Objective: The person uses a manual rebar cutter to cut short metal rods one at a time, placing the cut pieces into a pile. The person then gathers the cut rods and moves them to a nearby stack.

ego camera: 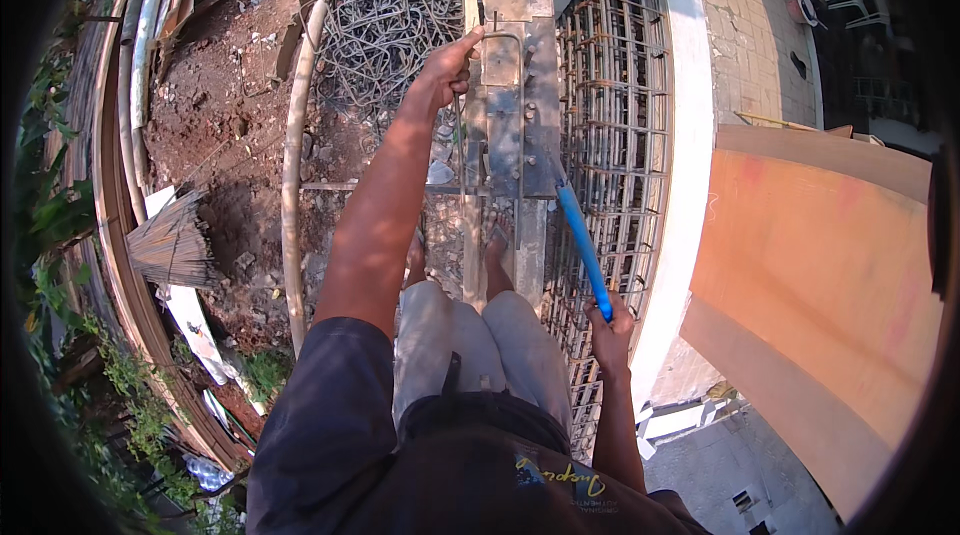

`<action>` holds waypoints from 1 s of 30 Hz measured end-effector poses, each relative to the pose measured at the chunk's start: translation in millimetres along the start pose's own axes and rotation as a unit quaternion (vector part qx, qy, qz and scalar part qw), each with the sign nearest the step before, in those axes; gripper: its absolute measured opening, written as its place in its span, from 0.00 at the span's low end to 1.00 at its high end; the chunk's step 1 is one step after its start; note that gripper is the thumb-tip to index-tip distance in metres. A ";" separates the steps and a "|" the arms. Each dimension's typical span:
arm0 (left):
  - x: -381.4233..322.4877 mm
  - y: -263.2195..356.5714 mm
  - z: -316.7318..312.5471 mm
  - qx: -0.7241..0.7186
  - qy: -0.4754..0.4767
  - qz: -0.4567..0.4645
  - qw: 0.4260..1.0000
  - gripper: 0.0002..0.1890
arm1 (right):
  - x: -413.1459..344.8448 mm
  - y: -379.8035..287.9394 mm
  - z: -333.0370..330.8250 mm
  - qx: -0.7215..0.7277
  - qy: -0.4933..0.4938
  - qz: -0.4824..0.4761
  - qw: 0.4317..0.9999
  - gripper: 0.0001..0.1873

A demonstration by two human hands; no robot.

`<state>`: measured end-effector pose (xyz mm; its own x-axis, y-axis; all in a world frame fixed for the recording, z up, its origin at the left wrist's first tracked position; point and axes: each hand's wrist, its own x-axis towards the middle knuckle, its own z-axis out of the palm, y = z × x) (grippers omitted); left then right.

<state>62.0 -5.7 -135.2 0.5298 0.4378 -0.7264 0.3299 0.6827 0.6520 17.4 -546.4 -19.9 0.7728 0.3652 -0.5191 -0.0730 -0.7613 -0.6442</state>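
Observation:
My left hand (448, 69) is closed on the bent end of a steel rod (520, 122). The rod curves in a U over a wooden bench (504, 103), one leg down each side of its middle. Short metal pegs (530, 137) stand up from a dark plate on the bench. My right hand (611, 321) grips the lower end of a blue-sleeved bar (581, 242), right of my knee. The bar's bare far end reaches the plate's right edge; whether it touches a peg I cannot tell.
A heap of bent steel stirrups (397, 17) lies beyond my left hand. Long rebar cages (615, 99) run along the right, beside a white wall top (686, 84). An orange-brown board (810, 250) stands farther right. At left are a wooden pole (296, 160) and a bundle of thin sticks (176, 242).

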 end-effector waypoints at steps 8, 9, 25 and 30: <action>2.5 -1.2 22.7 0.015 0.062 -0.007 0.998 0.25 | 41.2 6.1 -78.7 -0.099 -0.057 0.046 0.992 0.19; 2.6 0.8 22.9 0.011 0.063 -0.006 0.998 0.24 | 51.1 6.2 -86.2 -0.140 -0.071 0.056 0.986 0.23; -0.1 3.7 22.4 0.038 0.070 -0.003 0.997 0.27 | 166.5 -52.6 -128.1 -0.340 -0.172 -0.080 0.921 0.19; -1.3 5.2 23.0 0.049 0.067 -0.003 0.997 0.28 | 185.3 -25.8 -125.1 -0.355 -0.150 -0.081 0.919 0.22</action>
<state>81.0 -16.2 -125.9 0.4208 0.5126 -0.7485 0.4103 0.6283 0.6609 241.4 -526.0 -29.2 0.5204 0.5549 -0.6491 0.5398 -0.8027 -0.2534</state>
